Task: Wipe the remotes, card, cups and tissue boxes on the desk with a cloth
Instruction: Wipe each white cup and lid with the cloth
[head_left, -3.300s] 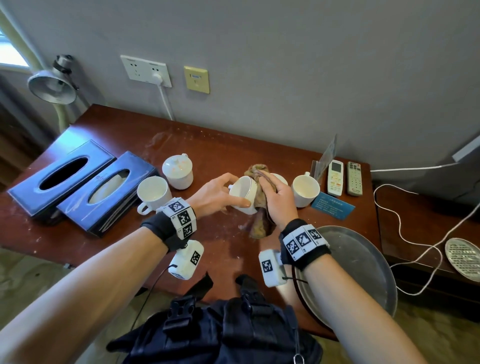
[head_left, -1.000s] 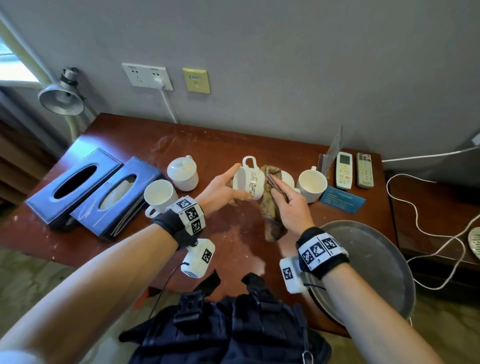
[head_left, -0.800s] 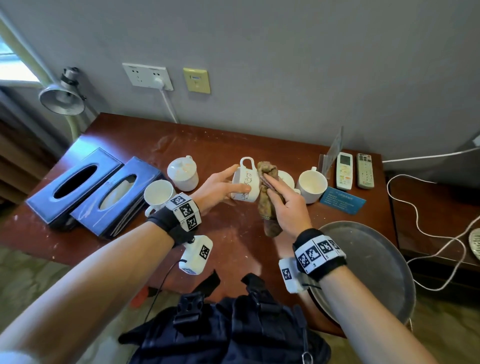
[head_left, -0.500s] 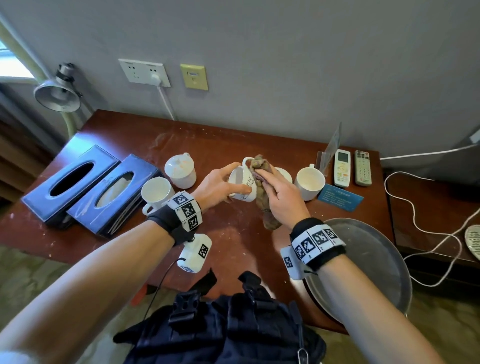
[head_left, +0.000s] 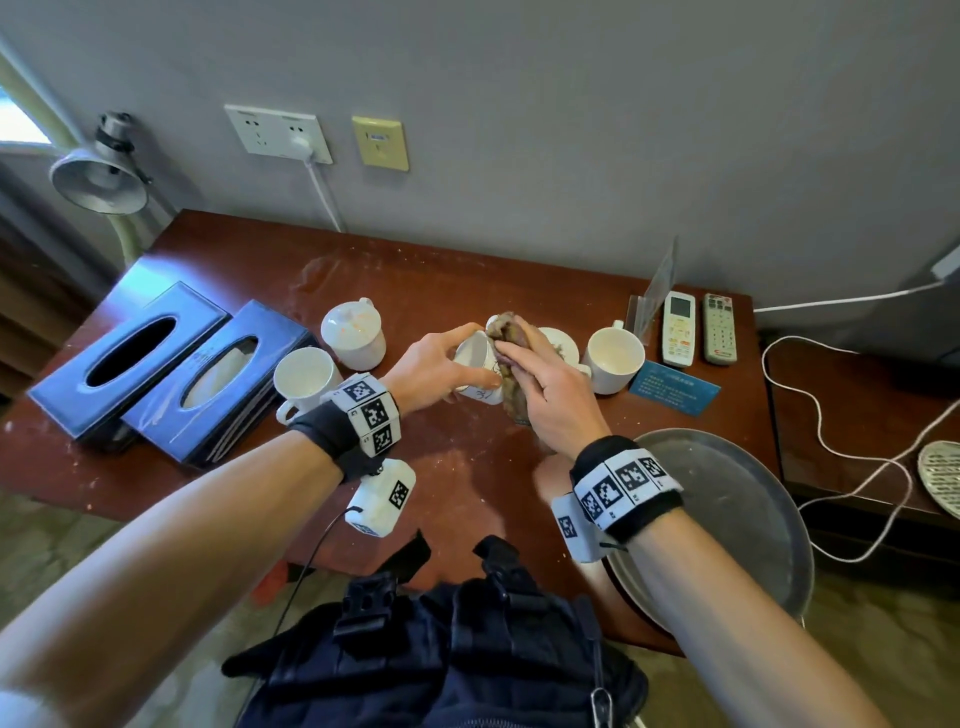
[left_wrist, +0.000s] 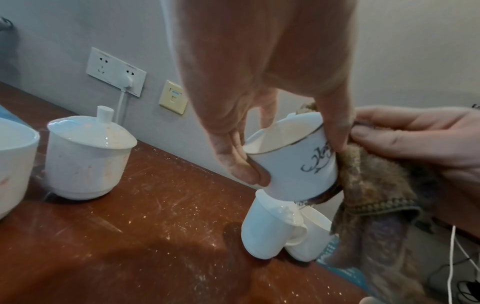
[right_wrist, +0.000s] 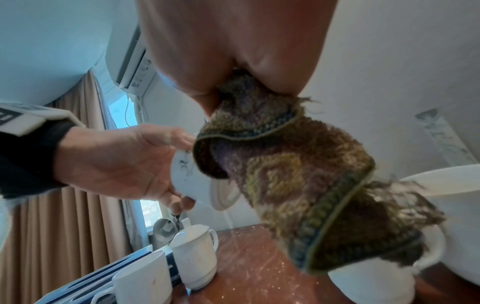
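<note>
My left hand (head_left: 441, 371) grips a white cup (left_wrist: 293, 162) with a dark scroll print, tilted on its side above the desk. My right hand (head_left: 545, 384) holds a brown knitted cloth (right_wrist: 298, 174) pressed against the cup's base end (head_left: 475, 361); the cloth (head_left: 511, 384) hangs down below it. On the desk stand a lidded cup (head_left: 354, 332), an open cup (head_left: 305, 379) to the left, and two more cups (head_left: 615, 358) to the right. Two remotes (head_left: 679, 335) and a blue card (head_left: 675, 387) lie at the right. Two blue tissue boxes (head_left: 218, 379) sit at the left.
A round metal tray (head_left: 737, 519) overhangs the desk's (head_left: 415, 270) front right corner. A clear card stand (head_left: 657, 291) rises behind the remotes. White cables (head_left: 821, 441) trail over the lower side table. A lamp (head_left: 98, 176) stands at the back left. Dust speckles the desk.
The left hand has turned the cup round, its handle swinging from the top to out of sight. The right hand slid the cloth up over the cup's end.
</note>
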